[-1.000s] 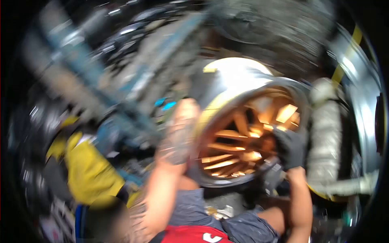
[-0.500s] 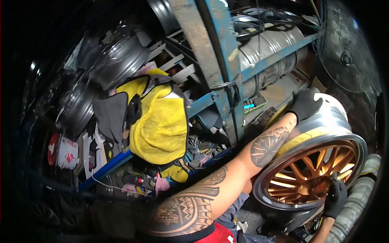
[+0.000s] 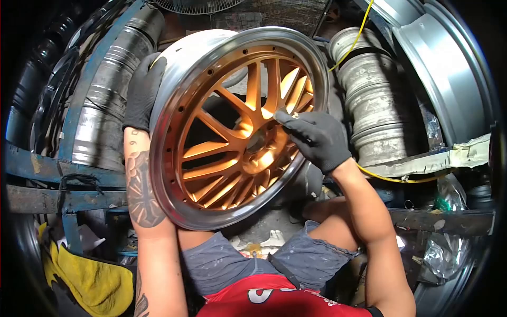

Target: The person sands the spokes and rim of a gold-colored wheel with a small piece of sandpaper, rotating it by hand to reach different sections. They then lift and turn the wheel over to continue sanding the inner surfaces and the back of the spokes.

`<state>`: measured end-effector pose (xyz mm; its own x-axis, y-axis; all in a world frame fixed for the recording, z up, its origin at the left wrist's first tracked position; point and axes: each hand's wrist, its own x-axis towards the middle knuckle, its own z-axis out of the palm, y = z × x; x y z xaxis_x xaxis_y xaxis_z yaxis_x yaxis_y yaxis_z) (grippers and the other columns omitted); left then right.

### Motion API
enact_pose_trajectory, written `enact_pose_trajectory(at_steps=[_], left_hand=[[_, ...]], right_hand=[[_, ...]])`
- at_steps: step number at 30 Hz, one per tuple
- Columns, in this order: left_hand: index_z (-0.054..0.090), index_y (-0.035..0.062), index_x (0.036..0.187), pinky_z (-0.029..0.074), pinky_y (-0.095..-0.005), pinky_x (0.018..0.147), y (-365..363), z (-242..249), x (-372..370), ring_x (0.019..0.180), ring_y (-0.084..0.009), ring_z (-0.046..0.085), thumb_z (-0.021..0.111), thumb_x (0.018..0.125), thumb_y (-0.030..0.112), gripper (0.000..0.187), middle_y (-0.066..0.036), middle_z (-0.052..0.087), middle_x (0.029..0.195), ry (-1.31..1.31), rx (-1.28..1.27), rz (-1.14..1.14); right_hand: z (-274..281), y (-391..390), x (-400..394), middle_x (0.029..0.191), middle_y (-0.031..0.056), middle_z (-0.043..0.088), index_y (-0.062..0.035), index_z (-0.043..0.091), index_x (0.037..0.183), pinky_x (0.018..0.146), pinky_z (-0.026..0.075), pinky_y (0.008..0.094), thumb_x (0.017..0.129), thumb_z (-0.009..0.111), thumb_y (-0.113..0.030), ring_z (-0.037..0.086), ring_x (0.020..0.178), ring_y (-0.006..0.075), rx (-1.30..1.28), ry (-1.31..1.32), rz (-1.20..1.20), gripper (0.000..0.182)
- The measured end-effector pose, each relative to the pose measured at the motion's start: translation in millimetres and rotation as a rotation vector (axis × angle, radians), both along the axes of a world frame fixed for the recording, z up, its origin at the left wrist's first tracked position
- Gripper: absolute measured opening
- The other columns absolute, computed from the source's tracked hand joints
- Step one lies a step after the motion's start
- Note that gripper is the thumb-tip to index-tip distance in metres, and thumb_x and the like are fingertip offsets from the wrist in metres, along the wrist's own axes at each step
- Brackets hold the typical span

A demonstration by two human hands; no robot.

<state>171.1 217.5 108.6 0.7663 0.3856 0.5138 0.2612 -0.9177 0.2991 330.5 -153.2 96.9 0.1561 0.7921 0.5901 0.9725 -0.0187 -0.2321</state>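
A car wheel rim (image 3: 235,103) with bronze spokes and a polished silver lip stands tilted in front of me, above my lap. My left hand (image 3: 143,90), in a dark grey glove, grips the pale outer barrel at its left side. Over the spokes, just right of the hub, is my gloved right hand (image 3: 317,138). Its thumb and fingers are pinched together, with a small pale bit showing at the tips; I cannot tell what it is.
Stacked silver rims (image 3: 369,95) lie to the right, with a larger rim (image 3: 449,68) beyond. More rims (image 3: 113,90) sit behind a blue metal frame (image 3: 84,105) on the left. A yellow cloth (image 3: 97,280) hangs at lower left. A yellow cord (image 3: 362,37) runs down the right; a fan (image 3: 200,4) is at the top.
My view has swung from the shelf and yellow cloth on the left round to the wheel rim, now central. My left hand stays on the barrel; the right remains by the spokes.
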Motion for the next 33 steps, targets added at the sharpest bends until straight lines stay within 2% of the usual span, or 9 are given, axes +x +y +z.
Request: enact_pose_trajectory(at_steps=[3,7,16,21,23,24,27,28,33], left_hand=[[0.063,0.0013,0.129,0.049,-0.0367,0.101,-6.5,9.1,11.6,0.114,-0.0242,0.064,0.057,0.103,0.029,0.039,-0.018,0.069,0.12,-0.156,-0.733,0.067],[0.062,-0.0009,0.13,0.05,-0.0356,0.098,15.9,-7.1,10.2,0.111,-0.024,0.066,0.057,0.103,0.028,0.04,-0.018,0.068,0.121,-0.132,-0.378,0.018],[0.06,-0.0009,0.133,0.05,-0.0382,0.1,7.8,1.6,15.1,0.114,-0.0313,0.065,0.062,0.1,0.027,0.042,-0.018,0.062,0.131,-0.161,-0.745,0.039],[0.06,-0.0004,0.133,0.05,-0.0385,0.099,17.9,-8.1,9.0,0.116,-0.0307,0.064,0.062,0.101,0.029,0.044,-0.018,0.061,0.133,-0.099,-0.483,-0.017],[0.061,-0.0002,0.132,0.05,-0.0371,0.099,22.6,-15.2,10.8,0.114,-0.028,0.065,0.06,0.102,0.03,0.042,-0.017,0.064,0.13,-0.1,-0.363,-0.007],[0.063,0.001,0.131,0.05,-0.0367,0.098,25.9,-17.8,10.0,0.112,-0.0268,0.065,0.06,0.102,0.033,0.043,-0.017,0.066,0.128,-0.122,-0.385,0.007],[0.068,0.0065,0.128,0.05,-0.0363,0.097,16.8,-13.6,12.7,0.107,-0.0234,0.069,0.061,0.096,0.044,0.05,-0.015,0.073,0.119,-0.232,-0.62,0.06],[0.069,0.0085,0.127,0.05,-0.0377,0.098,20.1,-14.5,13.5,0.11,-0.0261,0.069,0.061,0.095,0.047,0.051,-0.015,0.073,0.121,-0.222,-0.604,0.043],[0.07,0.0103,0.128,0.049,-0.0399,0.101,22.5,-15.5,16.6,0.114,-0.0316,0.068,0.06,0.095,0.051,0.053,-0.017,0.072,0.123,-0.178,-0.511,0.159]], right_hand=[[4.2,-7.3,4.1,0.082,0.008,0.066,-0.0236,0.067,0.137,0.066,0.052,0.0402,0.081,0.075,-0.005,0.064,0.07,0.0289,0.089,0.109,-0.094,0.059],[24.9,-13.4,-11.6,0.091,0.0111,0.073,-0.0208,0.064,0.141,0.07,0.057,0.0372,0.078,0.075,-0.003,0.07,0.077,0.0281,-0.299,0.169,-0.184,0.066],[17.4,4.3,-41.1,0.079,0.0109,0.068,-0.0197,0.046,0.156,0.068,0.055,0.0429,0.08,0.073,-0.014,0.067,0.07,0.0319,-0.535,-0.034,-0.286,0.081],[19.7,-4.9,-22.5,0.098,0.0095,0.071,-0.0083,0.052,0.151,0.082,0.052,0.0267,0.096,0.064,-0.015,0.062,0.09,0.0074,-0.344,0.604,-0.054,0.057],[13.5,0.7,-19.5,0.123,0.0141,0.071,-0.0047,0.053,0.149,0.095,0.052,0.0318,0.098,0.064,-0.018,0.069,0.104,0.0175,-0.162,0.86,0.008,0.054],[15.8,-1.0,-24.0,0.122,0.0089,0.07,-0.0017,0.056,0.145,0.097,0.051,0.0291,0.095,0.068,-0.015,0.065,0.11,0.0124,-0.093,1.003,-0.001,0.053],[4.6,-1.2,-30.7,0.115,0.0102,0.071,-0.0009,0.059,0.138,0.096,0.051,0.0287,0.092,0.07,-0.011,0.065,0.107,0.0124,-0.116,0.963,-0.001,0.048],[6.5,3.1,-35.7,0.101,0.0086,0.069,-0.0003,0.063,0.119,0.086,0.052,0.0283,0.087,0.072,-0.009,0.065,0.094,0.0124,-0.126,0.77,-0.018,0.035],[12.3,0.0,-40.5,0.082,0.0073,0.058,-0.0043,0.054,0.093,0.067,0.047,0.0308,0.08,0.071,-0.007,0.056,0.072,0.0155,-0.338,0.677,-0.035,0.022]])
